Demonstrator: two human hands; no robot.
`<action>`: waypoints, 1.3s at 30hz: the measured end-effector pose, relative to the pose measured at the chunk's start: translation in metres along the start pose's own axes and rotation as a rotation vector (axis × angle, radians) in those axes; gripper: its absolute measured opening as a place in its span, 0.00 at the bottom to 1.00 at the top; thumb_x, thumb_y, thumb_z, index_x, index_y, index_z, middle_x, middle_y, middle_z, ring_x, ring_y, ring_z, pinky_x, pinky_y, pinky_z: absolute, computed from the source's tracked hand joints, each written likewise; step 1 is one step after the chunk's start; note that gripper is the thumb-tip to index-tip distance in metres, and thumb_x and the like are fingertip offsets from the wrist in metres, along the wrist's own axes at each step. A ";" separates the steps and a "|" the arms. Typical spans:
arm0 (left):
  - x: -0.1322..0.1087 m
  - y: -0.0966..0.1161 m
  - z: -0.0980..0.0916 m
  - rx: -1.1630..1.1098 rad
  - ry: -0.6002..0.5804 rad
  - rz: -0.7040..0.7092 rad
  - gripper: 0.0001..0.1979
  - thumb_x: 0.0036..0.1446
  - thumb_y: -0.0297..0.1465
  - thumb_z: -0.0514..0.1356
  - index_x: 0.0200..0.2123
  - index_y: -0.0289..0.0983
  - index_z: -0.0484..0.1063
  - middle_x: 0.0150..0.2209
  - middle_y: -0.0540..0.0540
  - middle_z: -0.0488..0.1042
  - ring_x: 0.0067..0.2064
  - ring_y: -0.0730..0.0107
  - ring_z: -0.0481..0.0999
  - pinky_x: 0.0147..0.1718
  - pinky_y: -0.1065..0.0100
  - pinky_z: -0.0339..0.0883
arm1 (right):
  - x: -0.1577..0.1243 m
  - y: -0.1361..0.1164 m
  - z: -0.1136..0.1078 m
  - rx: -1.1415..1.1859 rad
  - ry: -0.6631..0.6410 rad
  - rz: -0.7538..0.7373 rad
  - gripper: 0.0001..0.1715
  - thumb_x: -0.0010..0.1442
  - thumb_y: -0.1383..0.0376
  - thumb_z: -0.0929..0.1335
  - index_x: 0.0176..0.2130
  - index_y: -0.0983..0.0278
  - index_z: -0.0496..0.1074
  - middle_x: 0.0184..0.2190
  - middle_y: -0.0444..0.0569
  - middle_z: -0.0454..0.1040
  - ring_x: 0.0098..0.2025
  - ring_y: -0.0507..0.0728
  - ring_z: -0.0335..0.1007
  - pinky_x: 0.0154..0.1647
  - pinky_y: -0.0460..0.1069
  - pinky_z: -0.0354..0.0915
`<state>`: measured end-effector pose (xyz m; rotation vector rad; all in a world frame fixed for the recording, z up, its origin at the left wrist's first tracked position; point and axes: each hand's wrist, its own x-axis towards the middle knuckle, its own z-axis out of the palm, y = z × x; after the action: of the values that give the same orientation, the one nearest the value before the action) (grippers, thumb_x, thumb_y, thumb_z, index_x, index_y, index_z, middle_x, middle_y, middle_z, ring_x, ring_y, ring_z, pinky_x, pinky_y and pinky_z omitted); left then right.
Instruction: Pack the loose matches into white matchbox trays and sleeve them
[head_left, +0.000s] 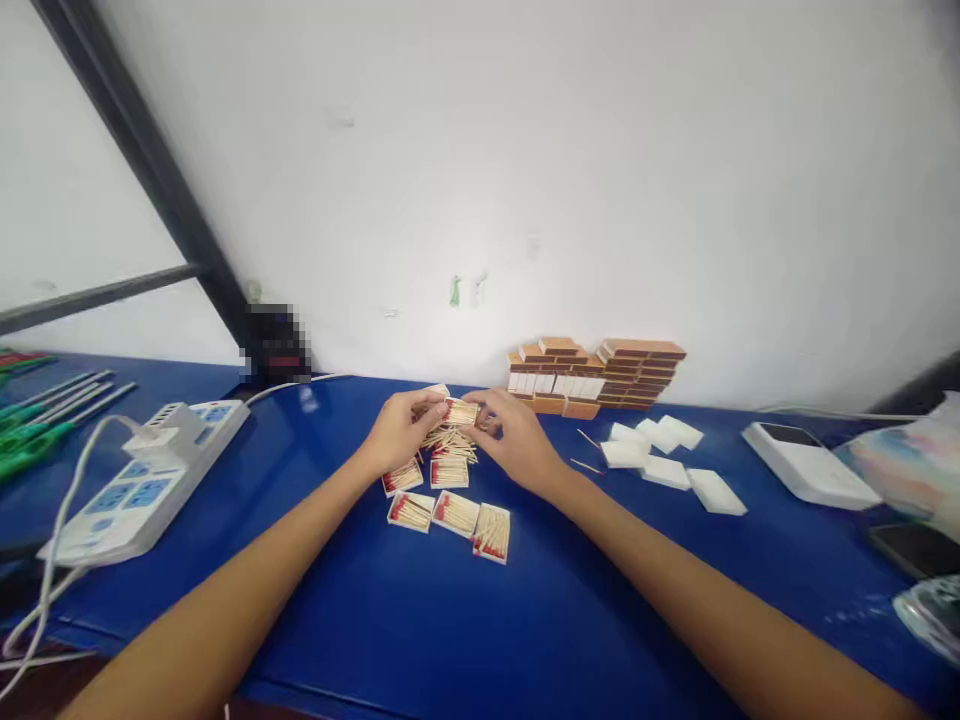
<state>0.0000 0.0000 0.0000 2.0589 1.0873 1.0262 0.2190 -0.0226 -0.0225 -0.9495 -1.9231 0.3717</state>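
the left hand and right hand, fingers curled, pinched a match-filled tray between them above loose matches, beyond near trays; holding it level seemed safest against spills.

Blue tabletop under match trays, perhaps a phone

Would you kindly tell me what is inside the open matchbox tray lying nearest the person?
The tray holds matches, with red heads showing at its near end; what lies beneath them is covered.
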 end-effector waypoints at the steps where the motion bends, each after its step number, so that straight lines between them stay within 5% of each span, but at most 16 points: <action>1: 0.000 -0.002 -0.001 -0.011 0.005 -0.005 0.19 0.67 0.44 0.60 0.42 0.34 0.81 0.37 0.43 0.83 0.34 0.65 0.80 0.33 0.68 0.69 | -0.001 0.002 0.001 0.002 0.013 0.012 0.17 0.65 0.63 0.73 0.54 0.61 0.75 0.42 0.50 0.79 0.40 0.56 0.77 0.42 0.51 0.73; 7: -0.001 -0.006 -0.004 -0.012 0.009 -0.003 0.16 0.65 0.42 0.63 0.46 0.35 0.81 0.42 0.43 0.85 0.40 0.62 0.82 0.37 0.67 0.72 | -0.003 0.009 0.002 -0.029 0.062 0.055 0.13 0.67 0.65 0.70 0.51 0.62 0.77 0.39 0.50 0.83 0.35 0.56 0.77 0.37 0.50 0.72; 12: -0.003 0.003 -0.009 0.191 0.050 0.069 0.09 0.63 0.34 0.67 0.45 0.42 0.84 0.33 0.49 0.83 0.32 0.67 0.74 0.34 0.66 0.65 | -0.006 0.010 -0.004 -0.104 0.060 0.021 0.10 0.67 0.64 0.71 0.48 0.62 0.79 0.30 0.46 0.78 0.31 0.56 0.74 0.35 0.51 0.70; 22: -0.002 0.001 -0.012 0.451 0.125 0.484 0.09 0.67 0.29 0.63 0.49 0.41 0.81 0.45 0.45 0.83 0.46 0.61 0.77 0.46 0.60 0.71 | -0.009 0.000 -0.011 -0.269 0.119 -0.195 0.13 0.72 0.66 0.65 0.50 0.61 0.78 0.48 0.55 0.81 0.53 0.62 0.77 0.55 0.57 0.71; 26: -0.004 0.007 -0.011 0.441 0.161 0.483 0.12 0.68 0.32 0.63 0.53 0.39 0.79 0.46 0.44 0.83 0.46 0.62 0.78 0.46 0.60 0.72 | -0.013 -0.014 -0.024 -0.345 0.158 -0.264 0.13 0.71 0.66 0.66 0.49 0.61 0.78 0.46 0.55 0.83 0.45 0.60 0.79 0.49 0.55 0.74; 30: -0.009 0.017 -0.007 0.446 0.119 0.409 0.13 0.69 0.37 0.62 0.53 0.39 0.79 0.44 0.44 0.83 0.43 0.64 0.79 0.44 0.62 0.71 | -0.032 -0.031 -0.054 -0.146 0.148 0.125 0.13 0.67 0.57 0.70 0.47 0.61 0.79 0.29 0.46 0.78 0.24 0.53 0.69 0.28 0.50 0.68; 33: -0.014 0.025 -0.002 0.457 0.039 0.396 0.11 0.69 0.36 0.60 0.43 0.40 0.82 0.37 0.46 0.83 0.38 0.65 0.78 0.39 0.63 0.69 | -0.051 -0.032 -0.086 0.072 0.040 0.416 0.21 0.63 0.49 0.72 0.46 0.62 0.79 0.28 0.46 0.76 0.24 0.53 0.67 0.25 0.49 0.65; 39: -0.027 0.048 0.008 0.403 -0.208 0.315 0.11 0.59 0.42 0.68 0.34 0.40 0.81 0.29 0.50 0.79 0.35 0.65 0.75 0.37 0.63 0.66 | -0.069 -0.011 -0.133 0.090 -0.482 0.664 0.25 0.62 0.45 0.71 0.44 0.62 0.81 0.33 0.50 0.79 0.32 0.55 0.70 0.29 0.49 0.64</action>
<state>0.0156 -0.0479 0.0229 2.6605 0.9377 0.7519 0.3453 -0.0977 0.0116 -1.5317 -1.9300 1.1488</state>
